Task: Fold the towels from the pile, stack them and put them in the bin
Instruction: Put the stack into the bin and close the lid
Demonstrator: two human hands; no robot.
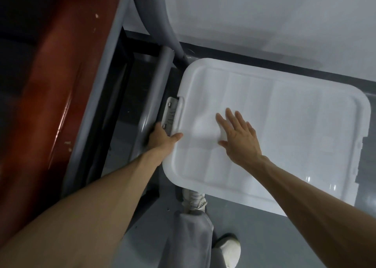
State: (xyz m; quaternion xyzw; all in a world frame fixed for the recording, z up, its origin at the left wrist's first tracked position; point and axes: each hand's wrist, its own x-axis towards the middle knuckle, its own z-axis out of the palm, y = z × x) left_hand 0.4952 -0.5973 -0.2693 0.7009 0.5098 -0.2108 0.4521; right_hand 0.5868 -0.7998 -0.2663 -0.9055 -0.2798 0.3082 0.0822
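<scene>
Left hand point(160, 138) grips the near-left edge of the bin lid point(284, 129), thumb on top, fingers curled under by the grey latch point(170, 113); right hand point(238, 135) lies flat and unclenched on the lid, just right of it. Lid's long axis runs rightward away from both hands, w/ bin hidden beneath; no towels visible. Left is nearer the edge, so prob. it does the lifting.

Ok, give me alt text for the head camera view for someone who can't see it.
Two bare hands press a white bin lid on the floor: left hand grips its latch edge, right hand lies flat on top. No towels are visible.
</scene>
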